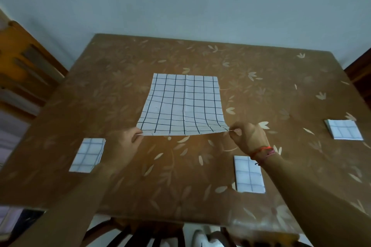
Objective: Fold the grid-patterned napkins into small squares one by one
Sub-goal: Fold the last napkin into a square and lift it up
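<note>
A white napkin with a black grid (181, 104) lies unfolded in the middle of the table, its near edge lifted slightly. My left hand (128, 139) pinches its near left corner. My right hand (248, 138), with a red thread at the wrist, pinches its near right corner. Three folded grid napkins lie around it: one at the left (88, 155), one near my right forearm (249, 175), and a small stack at the far right (344, 129).
The table (180, 56) wears a brown cloth with pale leaf prints. A wooden chair back (140, 232) stands at the near edge. Wooden furniture (26, 62) is at the left, dark furniture (361, 74) at the right, a pale wall behind.
</note>
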